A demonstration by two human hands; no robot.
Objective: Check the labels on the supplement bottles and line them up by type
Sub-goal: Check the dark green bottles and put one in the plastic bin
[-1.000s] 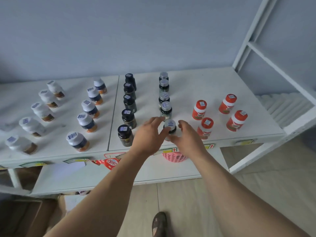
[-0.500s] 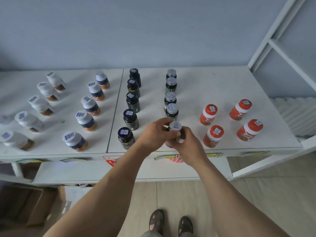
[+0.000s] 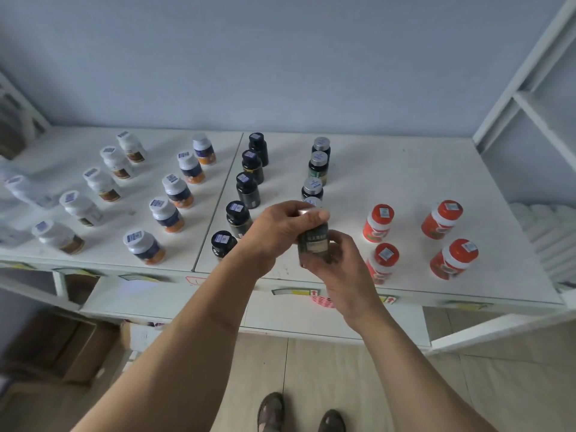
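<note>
I hold a dark green silver-capped bottle (image 3: 313, 243) lifted above the white table (image 3: 405, 182), its label facing me. My left hand (image 3: 280, 232) grips its cap and upper part; my right hand (image 3: 335, 260) cups its base. Behind it stands a row of silver-capped bottles (image 3: 318, 165). To the left runs a column of black-capped bottles (image 3: 246, 188), then white-capped bottles with dark blue and orange labels (image 3: 177, 191), then white bottles with brown labels (image 3: 99, 183). Several red bottles (image 3: 441, 219) stand at the right.
A white shelf frame (image 3: 530, 98) rises at the right. A pink basket (image 3: 324, 300) shows under the table's front edge, on a lower shelf. Cardboard boxes (image 3: 62, 353) lie on the floor at the left. My feet (image 3: 299, 413) are on the tiled floor.
Both hands closed on the front silver-capped bottle and lifted it off the table toward me, tilting it so its label shows.
</note>
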